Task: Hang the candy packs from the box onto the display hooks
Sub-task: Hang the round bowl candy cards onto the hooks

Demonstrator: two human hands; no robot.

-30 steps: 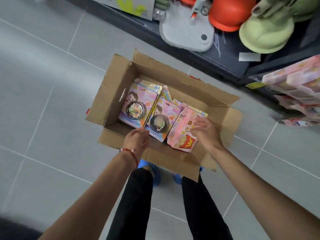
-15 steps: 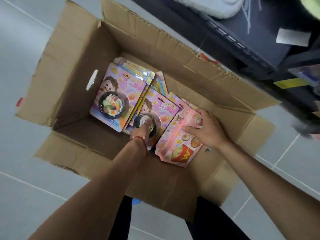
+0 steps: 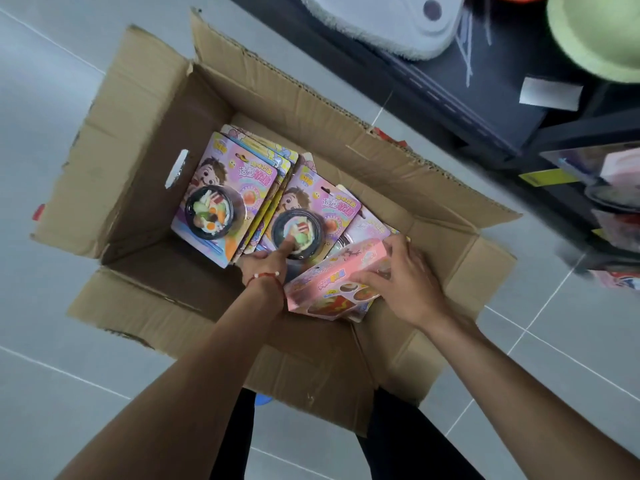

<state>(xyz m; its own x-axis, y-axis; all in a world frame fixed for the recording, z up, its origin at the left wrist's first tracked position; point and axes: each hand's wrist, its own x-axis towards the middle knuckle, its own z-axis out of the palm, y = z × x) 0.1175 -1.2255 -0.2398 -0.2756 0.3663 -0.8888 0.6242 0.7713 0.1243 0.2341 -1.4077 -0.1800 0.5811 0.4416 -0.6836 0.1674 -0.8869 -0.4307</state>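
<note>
Pickup stage. Your right hand [image 3: 405,282] clamps the pink candy pack [image 3: 332,289] at the cardboard box's [image 3: 156,133] near-right corner. Your left hand [image 3: 266,265] lays a forefinger on a bowl pack [image 3: 311,206]; its grip cannot be told. Next: lift clear of the flaps.

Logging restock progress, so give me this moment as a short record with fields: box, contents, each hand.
box: cardboard box, flaps open, standing on the tiled floor
contents: left pack and middle pack, both purple with bowl blisters, lying overlapped on more packs
left: left hand has its index finger on the middle pack's blister; grip unclear
right: right hand grips the pink pack, thumb on its face, pack tilted
</note>
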